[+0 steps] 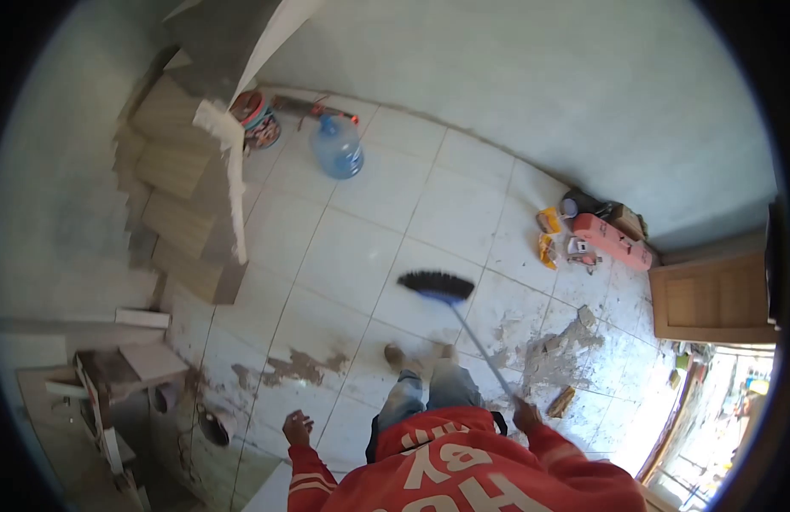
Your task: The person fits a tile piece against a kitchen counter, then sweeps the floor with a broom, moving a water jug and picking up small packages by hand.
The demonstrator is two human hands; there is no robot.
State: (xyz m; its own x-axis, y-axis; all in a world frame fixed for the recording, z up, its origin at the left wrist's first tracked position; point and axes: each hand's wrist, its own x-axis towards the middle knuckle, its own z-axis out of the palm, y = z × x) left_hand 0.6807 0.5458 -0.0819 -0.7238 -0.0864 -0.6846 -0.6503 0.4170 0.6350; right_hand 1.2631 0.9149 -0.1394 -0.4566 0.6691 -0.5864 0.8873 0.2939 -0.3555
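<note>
My right hand (pixel 526 416) is wrapped round the upper end of a broom's (pixel 436 285) grey handle, low in the head view and right of my body. The handle slants up and left to a blue head with dark bristles, which shows over the white tiled floor (pixel 374 226) beyond my feet. At my left side, my left hand (pixel 299 427) holds nothing, its fingers loosely curled and apart. Grey rubble and dust (pixel 561 352) lie on the tiles to the right of the broom. Left of my legs is a brown dirt patch (pixel 305 367).
A staircase (pixel 177 188) rises at the left. Near the far wall are a blue water jug (pixel 337 149) and a bucket (pixel 260 124). A pink case (pixel 612 241) and yellow packets (pixel 548 220) lie at right, near a wooden cabinet (pixel 711 303). A pipe end (pixel 216 425) lies at lower left.
</note>
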